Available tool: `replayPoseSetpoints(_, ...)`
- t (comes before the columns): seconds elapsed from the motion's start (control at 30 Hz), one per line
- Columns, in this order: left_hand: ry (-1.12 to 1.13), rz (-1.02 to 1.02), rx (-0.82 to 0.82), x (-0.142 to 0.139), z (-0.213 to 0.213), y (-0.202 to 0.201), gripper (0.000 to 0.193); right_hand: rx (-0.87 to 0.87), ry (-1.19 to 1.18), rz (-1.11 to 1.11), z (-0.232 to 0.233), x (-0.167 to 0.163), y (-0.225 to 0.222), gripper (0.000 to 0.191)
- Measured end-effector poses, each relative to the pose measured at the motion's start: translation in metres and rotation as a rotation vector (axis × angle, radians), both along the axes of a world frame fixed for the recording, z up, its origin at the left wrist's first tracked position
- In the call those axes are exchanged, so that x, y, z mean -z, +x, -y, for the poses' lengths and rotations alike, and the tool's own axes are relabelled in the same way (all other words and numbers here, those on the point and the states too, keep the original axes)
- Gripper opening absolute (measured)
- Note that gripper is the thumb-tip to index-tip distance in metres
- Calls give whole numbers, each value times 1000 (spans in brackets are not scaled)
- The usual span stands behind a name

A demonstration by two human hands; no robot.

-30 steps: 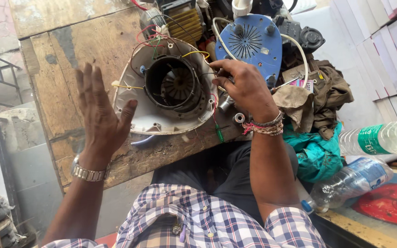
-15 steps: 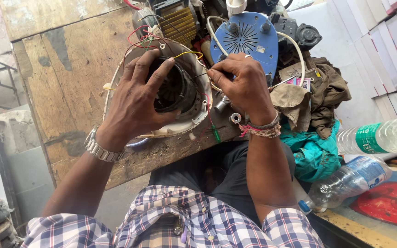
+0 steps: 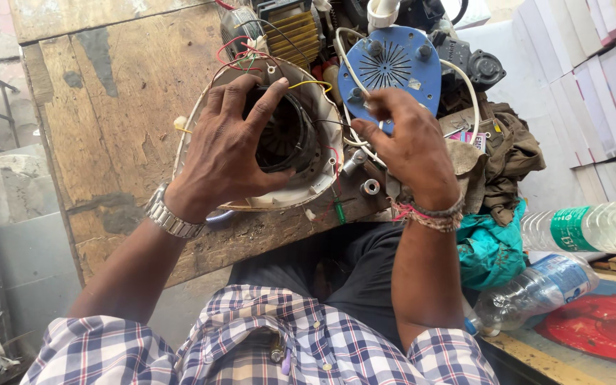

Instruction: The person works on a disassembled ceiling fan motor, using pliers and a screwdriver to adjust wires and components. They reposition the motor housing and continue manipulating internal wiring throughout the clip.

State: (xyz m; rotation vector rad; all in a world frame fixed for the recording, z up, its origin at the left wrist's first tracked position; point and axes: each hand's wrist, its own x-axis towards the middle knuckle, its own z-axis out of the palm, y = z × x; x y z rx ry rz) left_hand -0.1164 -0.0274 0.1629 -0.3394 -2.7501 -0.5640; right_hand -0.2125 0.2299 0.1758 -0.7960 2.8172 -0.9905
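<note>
workbench: a worn wooden bench top (image 3: pixel 130 107) lies under both hands, its bare boards spreading out to the left of the left hand.
left hand: the left hand (image 3: pixel 226 153) lies palm down on the motor housing, fingers spread wide and curled over its top edge, clamped on it; a metal wristwatch (image 3: pixel 169 217) sits on the wrist.
motor housing: the round white motor housing (image 3: pixel 311 178) sits directly beneath the left hand, its dark winding core (image 3: pixel 286 139) showing between the index finger and thumb; red, yellow and black wires (image 3: pixel 240 53) loop past the fingertips.
screwdriver: a small green-handled tool (image 3: pixel 339 210) lies on the bench between the two wrists, just beside the housing rim.
right hand: the right hand (image 3: pixel 408 146) hovers just right of the housing, fingers bent and pinched together near a thin wire; whether it truly grips the wire i cannot tell.
blue cover: a blue vented disc (image 3: pixel 393 64) lies just beyond the right fingertips.
rags and bottles: brown and teal cloths (image 3: pixel 497 199) and clear plastic bottles (image 3: pixel 586 228) lie to the right of the right wrist.
doing it well: i judge that a firm flat press with the left hand keeps the housing steady, while the right fingers should work the thin wire gently, close to the housing, without tugging.
</note>
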Motion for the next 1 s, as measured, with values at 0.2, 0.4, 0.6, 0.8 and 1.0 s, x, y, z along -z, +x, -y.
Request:
replayPoseSetpoints(0.2, 45, 26, 6, 1, 1, -1, 120, -160, 679, 385, 19, -23, 18, 53)
replayPoseSetpoints(0.4, 15, 3, 10, 2, 3, 1, 122, -230, 649, 284, 18, -22, 25, 39)
replayPoseSetpoints(0.6, -16, 59, -17, 3, 1, -3, 125, -173, 479, 184, -2, -10, 18, 27)
replayPoseSetpoints(0.8, 0, 43, -7, 2, 3, -1, 122, 39, -37, 39, 5, 7, 2, 22)
replayPoseSetpoints(1.0, 1, 40, -6, 2, 4, -3, 120, -23, -678, 241, 24, 34, -2, 15)
